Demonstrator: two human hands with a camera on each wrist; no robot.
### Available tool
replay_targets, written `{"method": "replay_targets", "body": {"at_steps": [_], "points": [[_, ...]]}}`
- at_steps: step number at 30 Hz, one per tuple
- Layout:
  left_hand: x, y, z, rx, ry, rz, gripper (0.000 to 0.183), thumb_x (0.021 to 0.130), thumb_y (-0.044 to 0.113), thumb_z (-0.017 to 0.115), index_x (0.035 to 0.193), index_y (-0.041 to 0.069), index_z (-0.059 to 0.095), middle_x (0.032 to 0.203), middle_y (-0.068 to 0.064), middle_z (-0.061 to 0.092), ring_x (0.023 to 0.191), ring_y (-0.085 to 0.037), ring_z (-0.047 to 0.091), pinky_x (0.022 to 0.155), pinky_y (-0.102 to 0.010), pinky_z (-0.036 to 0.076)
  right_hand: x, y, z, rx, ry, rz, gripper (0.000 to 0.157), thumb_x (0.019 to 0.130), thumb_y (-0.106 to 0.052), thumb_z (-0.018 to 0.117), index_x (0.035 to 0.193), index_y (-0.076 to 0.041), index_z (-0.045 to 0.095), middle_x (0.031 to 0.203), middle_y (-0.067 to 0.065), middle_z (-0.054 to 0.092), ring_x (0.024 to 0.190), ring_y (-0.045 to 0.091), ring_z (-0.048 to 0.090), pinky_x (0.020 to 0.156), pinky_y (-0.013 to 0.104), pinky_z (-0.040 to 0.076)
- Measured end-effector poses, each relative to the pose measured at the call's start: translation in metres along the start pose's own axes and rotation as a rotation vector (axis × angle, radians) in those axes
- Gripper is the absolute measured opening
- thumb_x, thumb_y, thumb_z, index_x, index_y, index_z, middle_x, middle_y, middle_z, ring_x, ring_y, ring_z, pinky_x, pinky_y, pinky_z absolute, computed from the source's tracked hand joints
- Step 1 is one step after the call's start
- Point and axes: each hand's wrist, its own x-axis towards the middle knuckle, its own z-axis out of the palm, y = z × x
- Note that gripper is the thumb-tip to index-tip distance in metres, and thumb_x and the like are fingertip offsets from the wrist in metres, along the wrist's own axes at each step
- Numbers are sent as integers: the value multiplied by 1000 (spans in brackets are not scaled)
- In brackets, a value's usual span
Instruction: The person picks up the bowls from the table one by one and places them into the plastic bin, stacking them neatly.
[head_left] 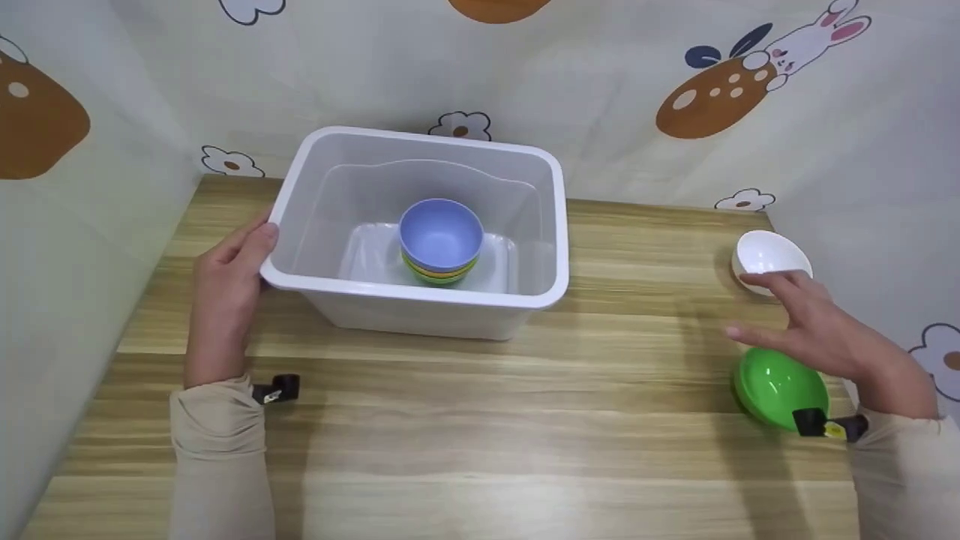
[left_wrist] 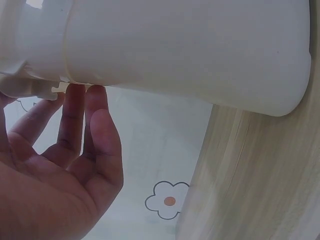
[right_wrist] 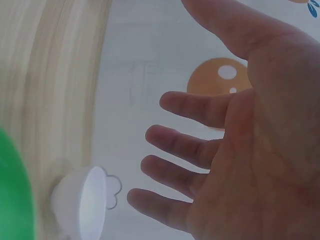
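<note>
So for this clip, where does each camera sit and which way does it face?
Head: looks forward and down at the table, white bin, both hands and sleeves.
Left wrist: looks along the left hand, fingers under the bin rim.
Right wrist: looks along the open right hand toward the white bowl and green bowl.
All three show the table.

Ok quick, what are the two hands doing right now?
Left hand: open, straight fingers resting against the rim of the white bin.
Right hand: open, fingers spread, holding nothing, hovering over the white bowl and green bowl.
</note>
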Motion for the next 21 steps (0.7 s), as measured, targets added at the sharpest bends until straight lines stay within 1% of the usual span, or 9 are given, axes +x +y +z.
{"method": "replay_targets", "body": {"at_steps": [3, 6, 10, 14, 17, 21], "points": [[0, -1, 0, -13, 4, -7, 55, 90, 45, 77, 138, 20, 65, 129, 5, 70, 102, -9, 65, 79, -17, 55, -7, 9, 6, 19, 6, 22, 79, 92, -38, 75, 151, -1, 39, 146, 39, 29, 132, 57, 26, 95, 77, 32], [1, -1, 0, -22, 6, -12, 55, 90, 44, 77, 138, 20, 66, 124, 6, 72, 101, -10, 65, 79, -17, 55, -13, 18, 13, 31, 11, 44, 81, 91, -38, 76, 152, 0, 37, 147, 40, 26, 132, 59, 23, 92, 80, 32], [1, -1, 0, 0, 11, -17, 54, 90, 45, 76, 138, 22, 65, 132, 5, 70, 106, -9, 63, 83, -18, 53, -20, 28, 23, 30, 16, 69, 86, 89, -39, 78, 152, 2, 35, 148, 42, 24, 129, 59, 23, 90, 80, 32], [1, 0, 0, 46, 22, -10, 53, 92, 47, 74, 138, 24, 65, 141, 4, 65, 116, -8, 59, 90, -18, 48, -25, 38, 33, 25, 8, 107, 93, 88, -42, 79, 153, 4, 31, 147, 43, 23, 128, 60, 21, 90, 79, 33], [2, 0, 1, 56, 28, -10, 52, 92, 47, 73, 138, 25, 65, 141, 4, 65, 119, -8, 57, 92, -18, 46, -29, 44, 40, 25, 16, 135, 100, 85, -43, 81, 155, 5, 28, 144, 45, 23, 125, 59, 23, 89, 78, 34], [2, -1, 1, 29, 25, -18, 52, 92, 46, 74, 138, 23, 65, 135, 5, 68, 113, -9, 60, 88, -18, 49, -33, 50, 49, 38, 34, 168, 108, 82, -43, 84, 155, 8, 24, 142, 46, 24, 124, 60, 26, 89, 78, 34]]}}
